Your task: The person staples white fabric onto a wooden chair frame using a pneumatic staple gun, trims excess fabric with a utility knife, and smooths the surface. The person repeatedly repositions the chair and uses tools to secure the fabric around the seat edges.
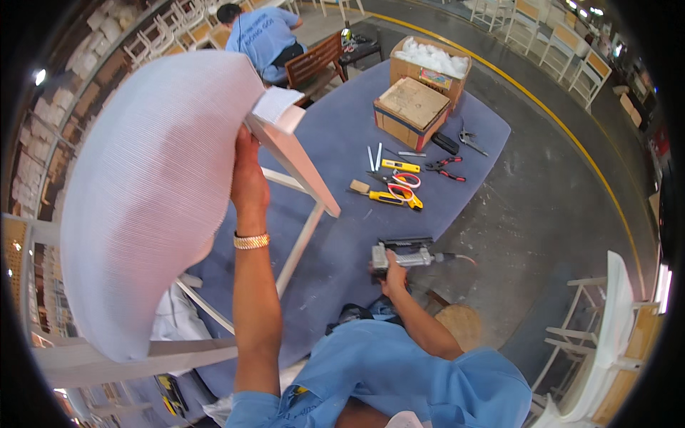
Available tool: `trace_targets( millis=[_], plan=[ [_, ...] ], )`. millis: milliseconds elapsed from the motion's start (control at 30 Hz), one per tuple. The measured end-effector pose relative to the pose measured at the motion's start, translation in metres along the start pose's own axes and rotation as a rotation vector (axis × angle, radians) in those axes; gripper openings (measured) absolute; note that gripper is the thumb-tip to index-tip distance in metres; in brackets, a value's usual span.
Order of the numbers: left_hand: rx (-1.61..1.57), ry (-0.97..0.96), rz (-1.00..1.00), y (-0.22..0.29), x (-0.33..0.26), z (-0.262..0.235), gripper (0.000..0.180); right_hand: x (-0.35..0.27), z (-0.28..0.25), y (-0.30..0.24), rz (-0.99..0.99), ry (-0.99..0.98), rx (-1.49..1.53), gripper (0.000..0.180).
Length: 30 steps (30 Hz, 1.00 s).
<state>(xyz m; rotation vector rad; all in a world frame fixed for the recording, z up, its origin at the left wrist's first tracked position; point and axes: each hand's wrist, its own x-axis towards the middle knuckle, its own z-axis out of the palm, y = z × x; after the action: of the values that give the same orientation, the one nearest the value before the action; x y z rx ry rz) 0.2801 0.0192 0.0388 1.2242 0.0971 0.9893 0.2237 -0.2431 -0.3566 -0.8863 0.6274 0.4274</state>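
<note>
Left hand gripping upturned white chair, right hand closed around staple gun: best lifted steadily, muzzle down.

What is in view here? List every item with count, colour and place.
upholstered chair: 1, white, tipped up at left
staple gun: 1, grey-black, on blue mat
blue mat: 1, on floor
cardboard boxes: 2, brown, mat's far end
hand tools: several, yellow, red and black, mid-mat
white chairs: several, right and around the edges
co-worker: 1, blue shirt, far
left hand: grips the chair frame
right hand: on the staple gun
</note>
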Motion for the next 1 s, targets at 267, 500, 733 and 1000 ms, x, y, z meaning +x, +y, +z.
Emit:
trace_targets(
  millis=[267,500,733,1000],
  plan=[
    [0.126,0.127,-0.097,-0.077,-0.003,0.000,0.076,-0.012,0.041,-0.114,-0.271,-0.719,-1.767,0.042],
    [0.112,0.371,0.095,-0.083,-0.028,0.009,0.045,0.114,0.074,-0.209,-0.979,-0.416,-1.697,0.045],
    [0.578,0.672,0.227,-0.032,-0.066,0.065,0.048,0.157,0.105,-0.238,-0.827,-0.753,-1.873,0.080],
    [0.534,0.694,0.388,0.005,-0.073,0.114,0.042,0.196,0.089,-0.369,-0.248,-1.063,-2.140,0.064]
  ],
)
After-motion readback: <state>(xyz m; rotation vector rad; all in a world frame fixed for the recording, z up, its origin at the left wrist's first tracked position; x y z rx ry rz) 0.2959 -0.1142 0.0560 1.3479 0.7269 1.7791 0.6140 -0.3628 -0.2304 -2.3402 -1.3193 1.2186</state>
